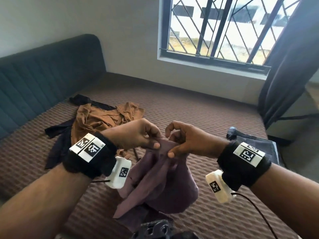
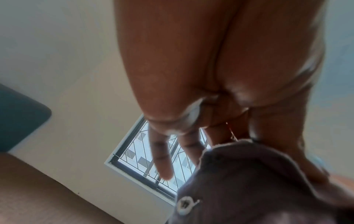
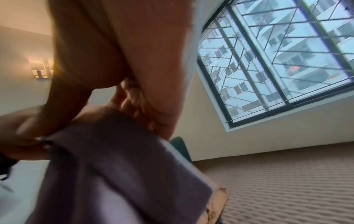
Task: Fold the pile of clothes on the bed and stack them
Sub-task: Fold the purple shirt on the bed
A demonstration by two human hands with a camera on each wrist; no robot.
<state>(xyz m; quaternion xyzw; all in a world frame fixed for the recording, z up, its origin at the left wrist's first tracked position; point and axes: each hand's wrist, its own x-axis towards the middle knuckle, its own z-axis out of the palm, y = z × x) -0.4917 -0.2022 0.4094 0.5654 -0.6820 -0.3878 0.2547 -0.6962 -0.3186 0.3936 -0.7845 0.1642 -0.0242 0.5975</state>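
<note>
A mauve-purple garment [image 1: 160, 183] hangs above the brown bed, held up by its top edge. My left hand [image 1: 141, 137] pinches that edge between thumb and fingers, and my right hand [image 1: 183, 142] pinches it right beside, thumbs almost touching. The left wrist view shows the purple cloth [image 2: 258, 181] with a small white button, under my fingers [image 2: 162, 157]. Purple fabric [image 3: 114, 166] fills the lower left of the right wrist view. A crumpled orange-brown garment [image 1: 103, 119] lies on the bed behind my hands, on top of a black garment [image 1: 58, 140].
The brown textured bedcover [image 1: 198, 107] stretches back to the wall under a barred window [image 1: 224, 28]. A dark teal headboard [image 1: 43, 73] runs along the left. A folded grey item [image 1: 255, 145] lies at the bed's right edge, a dark curtain [image 1: 290, 66] behind it.
</note>
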